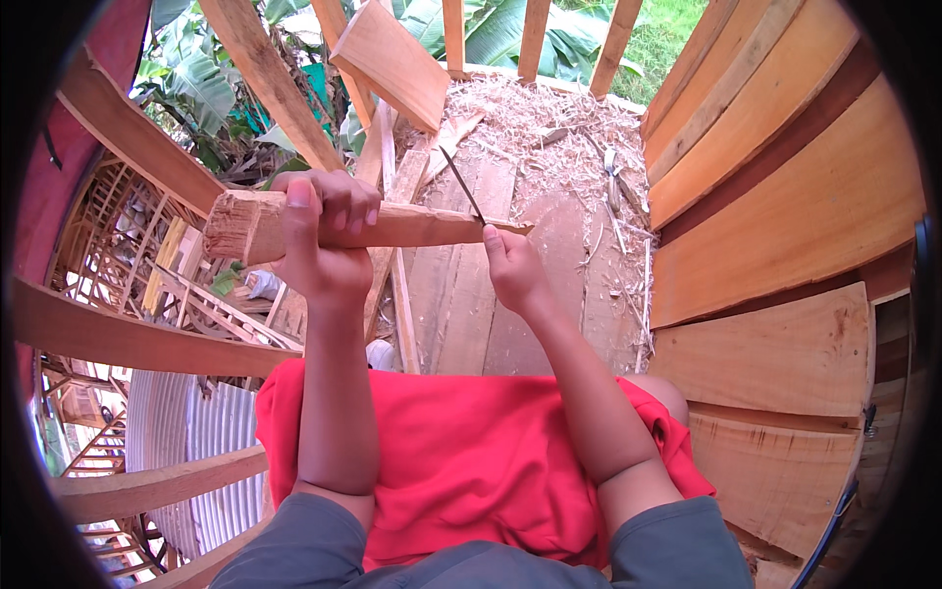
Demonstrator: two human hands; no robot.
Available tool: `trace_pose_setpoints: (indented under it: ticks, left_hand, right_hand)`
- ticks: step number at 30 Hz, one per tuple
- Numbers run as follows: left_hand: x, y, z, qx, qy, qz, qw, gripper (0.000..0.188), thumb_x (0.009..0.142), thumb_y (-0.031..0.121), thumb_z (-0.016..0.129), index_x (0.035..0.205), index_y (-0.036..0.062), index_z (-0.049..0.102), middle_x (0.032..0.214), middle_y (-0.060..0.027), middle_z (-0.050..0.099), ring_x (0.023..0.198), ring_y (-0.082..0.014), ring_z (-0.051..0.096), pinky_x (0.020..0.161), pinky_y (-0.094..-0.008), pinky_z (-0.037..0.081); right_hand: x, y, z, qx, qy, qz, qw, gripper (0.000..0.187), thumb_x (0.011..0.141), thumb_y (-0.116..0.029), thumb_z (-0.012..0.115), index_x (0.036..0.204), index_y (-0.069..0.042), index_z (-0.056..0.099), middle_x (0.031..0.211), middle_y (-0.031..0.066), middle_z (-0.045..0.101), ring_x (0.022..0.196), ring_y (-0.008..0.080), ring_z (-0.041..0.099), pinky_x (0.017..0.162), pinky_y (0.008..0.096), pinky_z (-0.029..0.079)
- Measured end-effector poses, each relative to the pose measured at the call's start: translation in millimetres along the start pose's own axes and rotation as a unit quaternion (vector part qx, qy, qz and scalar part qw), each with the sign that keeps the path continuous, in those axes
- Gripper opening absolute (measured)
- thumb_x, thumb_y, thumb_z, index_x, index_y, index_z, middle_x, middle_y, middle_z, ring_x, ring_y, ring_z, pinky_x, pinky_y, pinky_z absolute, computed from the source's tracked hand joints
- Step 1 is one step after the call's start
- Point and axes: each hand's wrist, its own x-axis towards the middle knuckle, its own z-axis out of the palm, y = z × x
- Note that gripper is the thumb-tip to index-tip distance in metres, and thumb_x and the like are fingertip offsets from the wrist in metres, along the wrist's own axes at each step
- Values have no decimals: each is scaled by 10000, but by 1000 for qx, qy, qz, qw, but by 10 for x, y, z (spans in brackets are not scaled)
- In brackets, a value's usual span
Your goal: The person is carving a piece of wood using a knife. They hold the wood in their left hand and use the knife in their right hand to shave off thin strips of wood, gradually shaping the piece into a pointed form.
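Observation:
A rough piece of wood (422, 225) lies level across the view in front of me, thick and squared at the left, tapering to a thin tip at the right. My left hand (329, 240) is closed around its thick part, with the thumb upright and the fingers curled over the top. At the thin end, my right hand (516, 267) is closed on a knife, whose handle the fist hides. The knife's narrow dark blade (459, 183) points up and away to the left, its base against the wood near the tip. A red cloth (471, 442) covers my lap.
Pale shavings (549, 118) cover the far plank floor (451, 304). A board wall (765, 216) closes the right side. A wooden block (392, 64) leans at the far railing. Curved rails (147, 329) run along the left, with a corrugated metal sheet (221, 452) beyond.

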Motion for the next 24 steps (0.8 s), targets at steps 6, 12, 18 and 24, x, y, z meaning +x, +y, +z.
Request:
trace_pose_setpoints:
  ticks: [6,12,18,24]
  left_hand:
    - [-23,19,-41,14,-26,2,1000,335,958,328,494,729,140,337,615,4,305,557,-129,336,558,-304,341]
    - [10,36,-141,7,11,-5,1000,340,959,326,492,721,140,335,610,13,299,547,-125,321,556,-305,341]
    - [23,-10,-8,6,15,-5,1000,338,958,330,495,725,139,345,612,10,310,553,-125,339,558,-306,341]
    - [13,-13,-233,-8,19,-10,1000,326,957,326,497,730,136,360,617,6,312,557,-127,345,569,-308,341]
  right_hand:
    - [-167,-490,64,-44,21,-35,998,456,991,-350,410,754,8,565,656,232,591,666,412,600,641,504,442]
    - [-109,-385,105,-92,33,-21,995,454,991,-346,392,744,4,543,655,237,592,681,434,596,645,531,441]
    - [-69,-71,108,-42,75,-28,996,423,1000,-307,384,767,22,512,628,248,544,638,435,563,602,504,405]
    - [-183,-403,143,-64,-2,-54,996,423,996,-327,373,805,11,540,682,262,590,701,465,590,669,549,443]
